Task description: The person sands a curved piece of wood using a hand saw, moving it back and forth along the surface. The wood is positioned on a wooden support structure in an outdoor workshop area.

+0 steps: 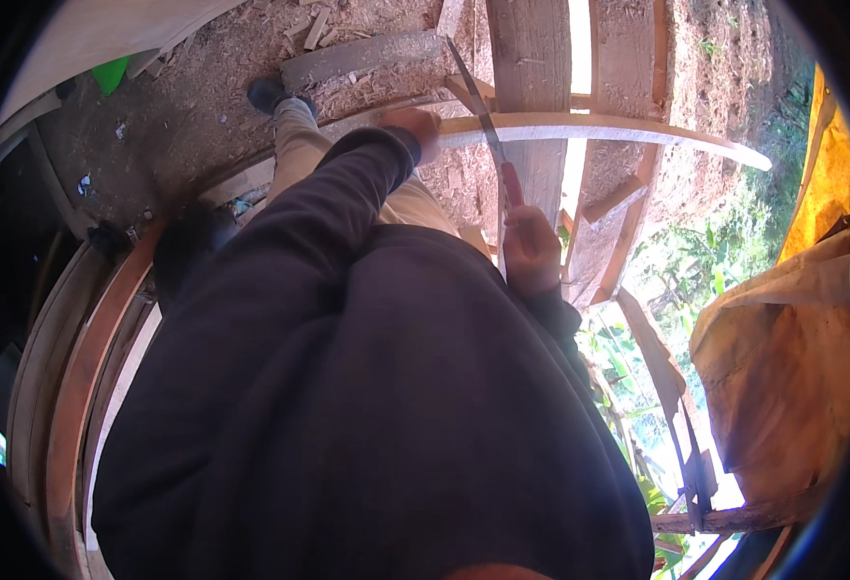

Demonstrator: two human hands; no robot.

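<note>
My right hand [533, 249] is closed around the red handle [512, 184] of a handsaw. The saw's long narrow blade [475, 89] slants up and left from the handle and crosses a long pale wooden strip [618, 126]. To the left of the blade, my left hand [413, 131] grips the strip near its left end; its fingers are partly hidden and slightly blurred. The strip reaches far to the right over wide boards [531, 68]. Whether the teeth have cut into the wood cannot be made out.
A short offcut [613, 198] lies on the boards at the right. A thick plank [362, 58] and wood chips cover the ground ahead. My shoe [268, 95] is near that plank. Long timbers [96, 367] stand at the left; an orange-brown sheet [773, 367] hangs at the right.
</note>
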